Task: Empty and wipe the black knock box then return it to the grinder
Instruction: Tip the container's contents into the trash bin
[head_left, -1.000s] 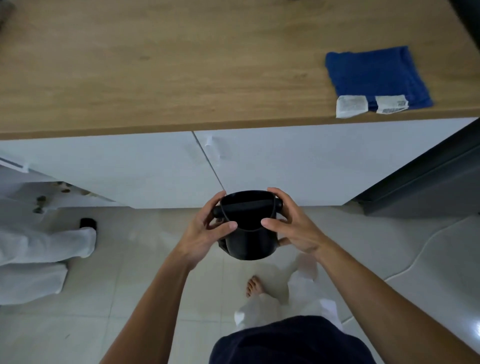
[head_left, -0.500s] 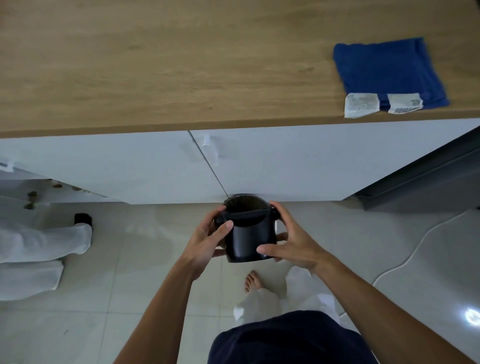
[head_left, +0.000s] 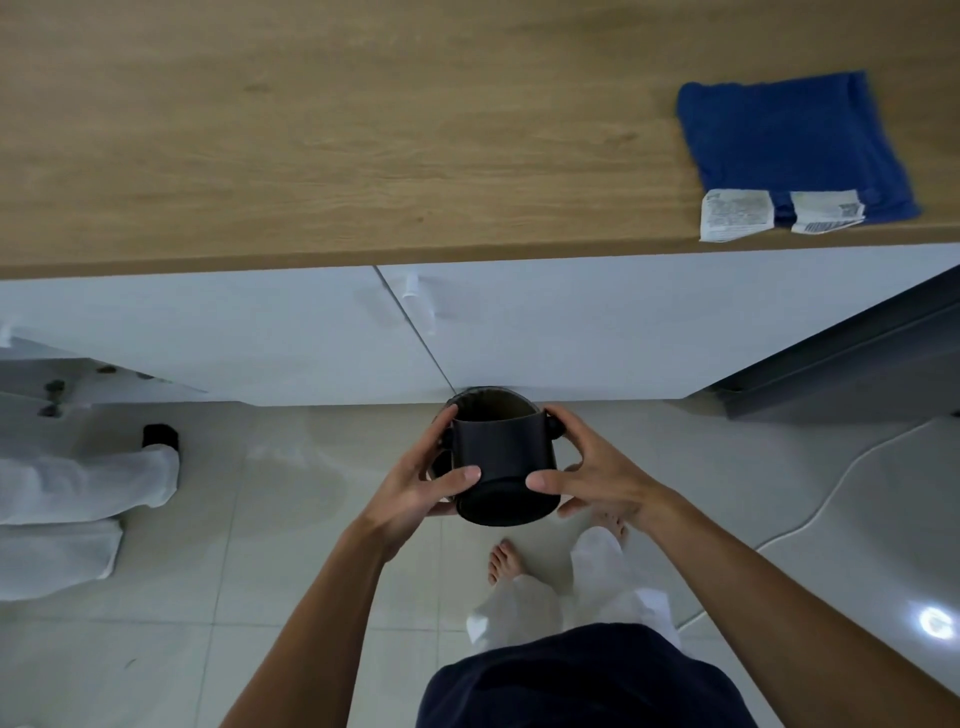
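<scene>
Both hands cradle the box (head_left: 503, 457): my left hand (head_left: 415, 488) wraps its left wall with the thumb across the front, my right hand (head_left: 592, 475) does the same on the right. I hold it in the air over the floor (head_left: 260, 519), below and in front of the counter (head_left: 311, 130), tipped so its mouth points away from me toward the cabinet doors (head_left: 571, 322). I judge this to be the emptying step, though I cannot see any bin beneath it, nor whether grounds remain inside. Next comes wiping, which calls for freeing one hand to reach up to the cloth (head_left: 789, 140), lying on the counter well right of the box. No grinder is in view.
</scene>
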